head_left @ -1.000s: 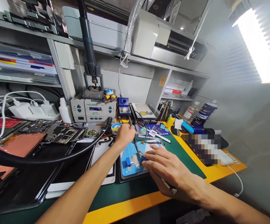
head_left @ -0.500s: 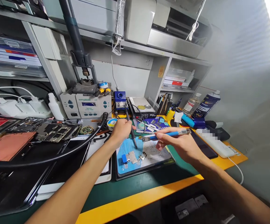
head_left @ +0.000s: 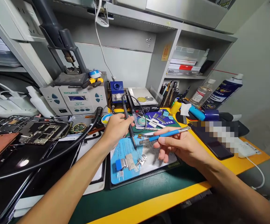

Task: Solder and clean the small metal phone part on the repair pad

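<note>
My left hand (head_left: pixel 118 128) is closed around a black soldering iron (head_left: pixel 131 137), whose tip points down over a blue and white printed sheet (head_left: pixel 117 147). Pinched in my right hand (head_left: pixel 175 143) is a blue pen-shaped tool with silver ends (head_left: pixel 166 134), its left end near the iron. A thin dark strip with a yellowish end (head_left: pixel 139 136) shows just behind that tool; whether my fingers hold it I cannot tell. Below the iron's tip lie a silver metal piece with a blue tab (head_left: pixel 119 165) and a small shiny metal part (head_left: pixel 141 160).
Opened phone boards (head_left: pixel 43 132) and a thick black hose (head_left: pixel 62 158) occupy the left. Behind stand a grey rework station (head_left: pixel 76 99), a blue iron stand (head_left: pixel 116 90) and a tool holder (head_left: pixel 169 96). A dark phone (head_left: pixel 210 141) and a spray can (head_left: pixel 223 93) are at right.
The view has tilted downward and come closer to the bench. The blue tool's left end now sits slightly lower, apart from the strip's yellowish end. Both hands keep their hold.
</note>
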A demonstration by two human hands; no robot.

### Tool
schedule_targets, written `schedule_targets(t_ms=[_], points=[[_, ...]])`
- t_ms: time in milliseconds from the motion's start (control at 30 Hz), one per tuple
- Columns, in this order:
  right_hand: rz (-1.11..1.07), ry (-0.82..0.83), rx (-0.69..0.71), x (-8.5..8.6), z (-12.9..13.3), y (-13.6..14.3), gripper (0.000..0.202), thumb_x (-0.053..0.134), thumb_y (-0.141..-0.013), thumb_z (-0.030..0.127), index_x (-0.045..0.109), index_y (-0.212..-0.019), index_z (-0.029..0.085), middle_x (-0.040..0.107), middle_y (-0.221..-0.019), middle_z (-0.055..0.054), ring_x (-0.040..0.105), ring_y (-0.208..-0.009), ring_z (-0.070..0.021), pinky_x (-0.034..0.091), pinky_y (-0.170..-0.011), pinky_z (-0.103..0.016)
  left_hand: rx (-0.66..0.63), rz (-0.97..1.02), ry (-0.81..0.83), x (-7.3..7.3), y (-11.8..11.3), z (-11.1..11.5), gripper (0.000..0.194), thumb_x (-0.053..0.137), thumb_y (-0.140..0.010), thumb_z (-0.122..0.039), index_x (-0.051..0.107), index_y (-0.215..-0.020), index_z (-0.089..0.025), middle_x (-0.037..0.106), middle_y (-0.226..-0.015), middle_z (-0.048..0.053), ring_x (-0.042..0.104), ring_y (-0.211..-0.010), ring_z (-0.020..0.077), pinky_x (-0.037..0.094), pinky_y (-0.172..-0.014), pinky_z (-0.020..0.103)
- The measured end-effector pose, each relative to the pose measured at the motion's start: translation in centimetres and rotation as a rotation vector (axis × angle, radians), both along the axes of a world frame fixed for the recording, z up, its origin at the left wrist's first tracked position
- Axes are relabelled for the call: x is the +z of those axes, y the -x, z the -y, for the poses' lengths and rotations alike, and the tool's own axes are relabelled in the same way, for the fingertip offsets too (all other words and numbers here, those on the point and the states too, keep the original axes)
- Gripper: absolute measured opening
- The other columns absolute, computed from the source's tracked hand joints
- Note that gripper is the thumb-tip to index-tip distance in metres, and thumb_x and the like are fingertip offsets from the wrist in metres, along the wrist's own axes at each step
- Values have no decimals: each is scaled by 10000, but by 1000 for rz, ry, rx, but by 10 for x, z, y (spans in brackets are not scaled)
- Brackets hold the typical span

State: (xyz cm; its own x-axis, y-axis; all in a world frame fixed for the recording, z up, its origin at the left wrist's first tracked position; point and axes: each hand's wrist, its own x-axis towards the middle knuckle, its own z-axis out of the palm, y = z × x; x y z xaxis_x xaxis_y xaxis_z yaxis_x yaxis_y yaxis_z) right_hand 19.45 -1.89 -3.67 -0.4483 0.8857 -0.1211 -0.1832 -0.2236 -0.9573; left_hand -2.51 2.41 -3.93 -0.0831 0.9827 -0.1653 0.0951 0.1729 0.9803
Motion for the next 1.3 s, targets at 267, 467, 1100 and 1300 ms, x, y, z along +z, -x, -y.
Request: schedule_targets(t_ms=[267, 467, 1100, 1300], points=[[99, -29, -142, -8, -4, 6, 293, 836, -789, 372, 745, -791, 94, 775, -772, -94, 722, -526, -177, 600, -441, -249, 21, -2, 18, 2, -2, -1, 104, 612, -905, -232, 618, -888, -130, 692, -787, 43, 383, -362, 31, 219, -327, 180], [149, -43, -138, -10, -6, 5, 302, 816, -806, 401, 750, -819, 107, 779, -790, -94, 715, -519, -172, 584, -429, -243, 31, -17, 13, 4, -3, 0, 97, 631, -888, -217, 618, -836, -137, 703, -786, 53, 384, -373, 31, 234, -341, 183], [522, -932, -279, -3, 24, 15, 80, 729, -867, 161, 758, -934, 195, 806, -872, -57, 773, -760, -193, 640, -698, -272, 18, -124, -4, 0, -1, -1, 249, 591, -913, -251, 608, -685, -152, 469, -459, -37, 361, -377, 78, 267, -403, 228], [669, -1527, -49, -9, 34, 12, 344, 673, -856, 22, 700, -1177, 144, 807, -1052, -115, 771, -999, -226, 638, -910, -304, 30, -183, -78, -9, 1, -5, 264, 628, -879, -298, 627, -653, -160, 470, -445, -32, 394, -389, 93, 264, -419, 242]])
